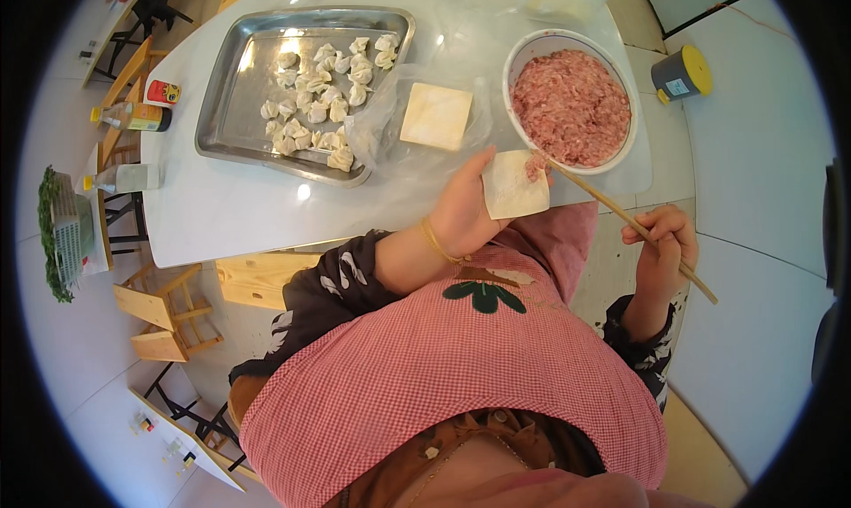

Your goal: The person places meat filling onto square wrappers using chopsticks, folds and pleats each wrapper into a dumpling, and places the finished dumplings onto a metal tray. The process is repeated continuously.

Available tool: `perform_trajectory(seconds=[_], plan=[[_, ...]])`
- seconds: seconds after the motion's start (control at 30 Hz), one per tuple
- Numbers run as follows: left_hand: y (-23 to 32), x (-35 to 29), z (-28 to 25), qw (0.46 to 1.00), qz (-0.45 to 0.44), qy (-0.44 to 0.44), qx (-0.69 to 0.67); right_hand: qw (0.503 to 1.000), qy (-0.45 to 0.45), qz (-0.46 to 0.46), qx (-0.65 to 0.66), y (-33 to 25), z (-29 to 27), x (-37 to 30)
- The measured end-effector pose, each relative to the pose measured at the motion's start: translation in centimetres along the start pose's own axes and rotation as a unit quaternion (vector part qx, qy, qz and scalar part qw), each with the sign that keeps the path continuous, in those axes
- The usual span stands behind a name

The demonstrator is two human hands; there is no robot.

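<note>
A square, pale wonton wrapper (512, 191) lies across the fingers of my left hand (463, 208), with the thumb at its upper left edge. My right hand (663, 246) grips a long wooden chopstick (603, 198). Its far tip touches a small lump of minced meat (535, 167) at the wrapper's upper right corner. Just beyond stands a white bowl (511, 109) heaped with pink minced meat (572, 105). A stack of square wrappers (437, 116) rests on a clear plastic bag (383, 127) to the left of the bowl.
Several folded wontons (317, 100) sit in a metal tray (222, 91) on the white table (257, 211). Bottles (133, 116) and a red can (163, 92) stand at the left edge. Wooden stools (160, 308) are beyond it. A grey, yellow-lidded container (681, 74) is at right.
</note>
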State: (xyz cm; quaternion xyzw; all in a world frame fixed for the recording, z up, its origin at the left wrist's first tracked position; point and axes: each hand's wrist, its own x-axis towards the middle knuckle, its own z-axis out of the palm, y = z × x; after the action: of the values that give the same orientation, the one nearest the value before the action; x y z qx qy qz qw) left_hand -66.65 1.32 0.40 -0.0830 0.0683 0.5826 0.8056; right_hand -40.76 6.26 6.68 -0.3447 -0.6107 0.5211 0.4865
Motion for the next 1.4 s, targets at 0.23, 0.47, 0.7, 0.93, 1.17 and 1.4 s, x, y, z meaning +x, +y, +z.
perform_trajectory(seconds=[0.23,0.47,0.7,0.93,1.17,1.4], plan=[[1.0,-0.2,-0.2,0.999,-0.007,0.032,0.014,0.988,-0.126,0.023,-0.083,0.6,0.2,-0.7],[2.0,-0.7,-0.6,0.998,-0.035,0.021,-0.040,0.979,-0.173,-0.001,-0.111,-0.5,-0.8,-0.6],[2.2,-1.5,1.0,1.000,-0.016,-0.007,-0.003,0.990,-0.120,-0.061,-0.029,-0.2,-1.0,-0.6],[2.2,-2.0,1.6,1.000,0.000,0.013,0.012,0.984,-0.149,-0.069,-0.065,0.2,0.0,-0.5],[2.6,-2.2,1.5,0.998,0.020,0.049,0.035,0.966,-0.211,-0.106,-0.107,-1.2,-0.9,0.4],[2.2,-2.4,2.7,0.998,0.023,0.033,0.040,0.991,-0.121,-0.057,0.000,-0.2,-0.8,-0.5]])
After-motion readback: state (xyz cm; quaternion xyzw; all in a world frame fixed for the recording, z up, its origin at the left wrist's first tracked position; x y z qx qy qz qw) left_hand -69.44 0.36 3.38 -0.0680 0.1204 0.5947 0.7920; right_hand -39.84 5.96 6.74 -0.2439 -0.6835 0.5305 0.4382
